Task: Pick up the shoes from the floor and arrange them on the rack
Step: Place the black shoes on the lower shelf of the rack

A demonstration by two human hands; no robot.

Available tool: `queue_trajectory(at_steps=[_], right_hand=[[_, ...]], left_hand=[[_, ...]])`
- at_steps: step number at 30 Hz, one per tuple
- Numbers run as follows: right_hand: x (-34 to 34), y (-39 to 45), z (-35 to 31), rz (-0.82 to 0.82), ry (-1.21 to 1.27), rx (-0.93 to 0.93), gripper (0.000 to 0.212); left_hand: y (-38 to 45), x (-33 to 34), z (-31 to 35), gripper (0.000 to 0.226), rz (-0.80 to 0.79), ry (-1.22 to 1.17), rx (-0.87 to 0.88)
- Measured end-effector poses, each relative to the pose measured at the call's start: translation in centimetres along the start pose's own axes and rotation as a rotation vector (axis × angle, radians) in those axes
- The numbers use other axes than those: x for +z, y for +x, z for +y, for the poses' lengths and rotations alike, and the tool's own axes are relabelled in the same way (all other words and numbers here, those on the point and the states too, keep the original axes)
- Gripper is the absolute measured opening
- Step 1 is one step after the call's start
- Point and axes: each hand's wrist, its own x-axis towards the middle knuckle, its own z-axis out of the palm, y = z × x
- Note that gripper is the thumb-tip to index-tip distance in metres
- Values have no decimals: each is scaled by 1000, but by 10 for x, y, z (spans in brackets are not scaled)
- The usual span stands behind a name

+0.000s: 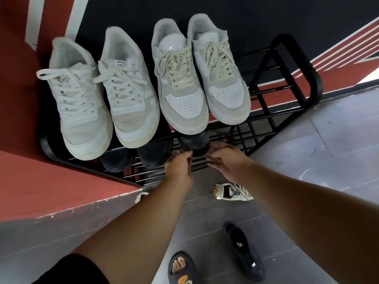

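Under the top shelf of the rack [295, 64], on the lower tier, sits the black shoe [194, 143] I am setting in place, its heel toward me and poking out past the front bars. Both my hands are at that heel: my left hand [179, 163] has its fingertips bunched against the left side of it, and my right hand [226, 158] reaches in from the other side with fingers loosely spread, thumb near the rim; whether either truly pinches the shoe I cannot tell. I work from both sides, I judge, so the shoe goes in straight beside the two dark shoes [135, 156] already on that tier. Above, four pale sneakers [141, 87] fill the top shelf toe-forward in pairs, which is why the dark ones go below. On the floor [328, 160] behind my hands lie a light sneaker [232, 192] and a black sneaker [244, 251], not yet racked.
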Motion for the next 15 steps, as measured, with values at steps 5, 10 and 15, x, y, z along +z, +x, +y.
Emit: queue_trajectory(at_steps=[5, 10, 15], right_hand=[[-41, -19, 14, 79, -51, 47, 34], [-104, -54, 45, 232, -92, 100, 27], [-177, -88, 96, 307, -241, 193, 22]], left_hand=[[-9, -15, -23, 13, -9, 145, -147], [-37, -17, -81, 16, -210, 498, -261], [-58, -14, -157, 9, -307, 792, -269]])
